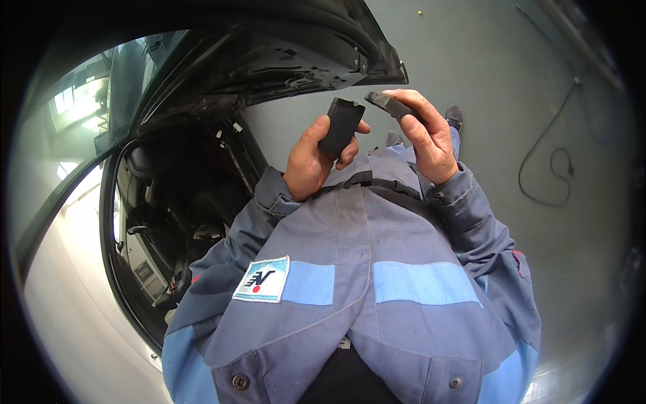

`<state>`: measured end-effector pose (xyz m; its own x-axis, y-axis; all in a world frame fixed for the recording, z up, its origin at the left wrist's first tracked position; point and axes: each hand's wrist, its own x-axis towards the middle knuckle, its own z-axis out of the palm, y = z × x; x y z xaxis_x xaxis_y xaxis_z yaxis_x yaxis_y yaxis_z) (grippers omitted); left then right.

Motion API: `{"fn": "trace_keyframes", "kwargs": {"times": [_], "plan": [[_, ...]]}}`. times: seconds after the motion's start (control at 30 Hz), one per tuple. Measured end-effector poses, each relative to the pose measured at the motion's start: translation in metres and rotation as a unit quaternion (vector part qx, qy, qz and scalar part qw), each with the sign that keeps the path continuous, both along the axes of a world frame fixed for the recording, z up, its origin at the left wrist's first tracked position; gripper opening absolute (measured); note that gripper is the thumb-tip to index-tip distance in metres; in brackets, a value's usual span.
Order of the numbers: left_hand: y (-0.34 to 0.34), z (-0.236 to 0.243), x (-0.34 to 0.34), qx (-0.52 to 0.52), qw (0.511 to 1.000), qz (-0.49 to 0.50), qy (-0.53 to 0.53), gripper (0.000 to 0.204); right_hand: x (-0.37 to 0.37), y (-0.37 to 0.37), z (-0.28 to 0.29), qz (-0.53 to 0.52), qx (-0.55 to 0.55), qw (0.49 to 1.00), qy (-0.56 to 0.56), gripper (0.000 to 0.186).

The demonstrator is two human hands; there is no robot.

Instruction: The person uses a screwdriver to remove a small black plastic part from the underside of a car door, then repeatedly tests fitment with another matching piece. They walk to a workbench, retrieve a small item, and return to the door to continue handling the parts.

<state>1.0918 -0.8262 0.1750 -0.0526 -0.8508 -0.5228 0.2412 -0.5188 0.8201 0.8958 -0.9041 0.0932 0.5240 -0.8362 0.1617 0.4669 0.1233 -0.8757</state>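
Observation:
In front of my waist, my left hand (313, 149) is closed around a flat black rectangular block (342, 128), its broad dark face turned up. The thumb lies along one edge and fingertips show at the other. Just to the right, my right hand (428, 138) grips a dark grey block (390, 105) between thumb and fingers. Its far end looks pale and worn, and it points toward the left block. A small gap separates the two blocks. What exactly they are, I cannot tell.
On the left stands a vehicle with its dark door (303, 60) open, reaching out ahead of my hands. The doorway shows a dark cabin (182, 195). A black cable (521, 172) lies looped on the grey-green floor (484, 74) at right. My shoe (454, 116) shows beyond my right hand.

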Motion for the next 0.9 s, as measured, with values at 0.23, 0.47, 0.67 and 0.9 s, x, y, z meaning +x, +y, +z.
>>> {"fn": "trace_keyframes", "kwargs": {"times": [0.23, 0.47, 0.67, 0.9], "plan": [[0.002, 0.001, 0.001, 0.0, 0.999, -0.028, 0.019, 0.069, 0.0, -0.007, 0.003, 0.005, -0.035, 0.999, -0.004, 0.036], [0.003, 0.006, -0.008, 0.019, 0.999, -0.042, 0.01, 0.07, 0.0, -0.002, 0.003, 0.034, 0.026, 0.998, -0.048, 0.036], [0.003, 0.006, -0.007, 0.024, 0.999, -0.049, 0.004, 0.071, -0.001, -0.004, -0.002, 0.035, -0.013, 0.999, -0.027, 0.038], [0.004, 0.005, -0.01, 0.021, 0.999, -0.042, -0.005, 0.072, 0.0, -0.004, -0.004, 0.027, -0.055, 0.998, -0.032, 0.034]]}}
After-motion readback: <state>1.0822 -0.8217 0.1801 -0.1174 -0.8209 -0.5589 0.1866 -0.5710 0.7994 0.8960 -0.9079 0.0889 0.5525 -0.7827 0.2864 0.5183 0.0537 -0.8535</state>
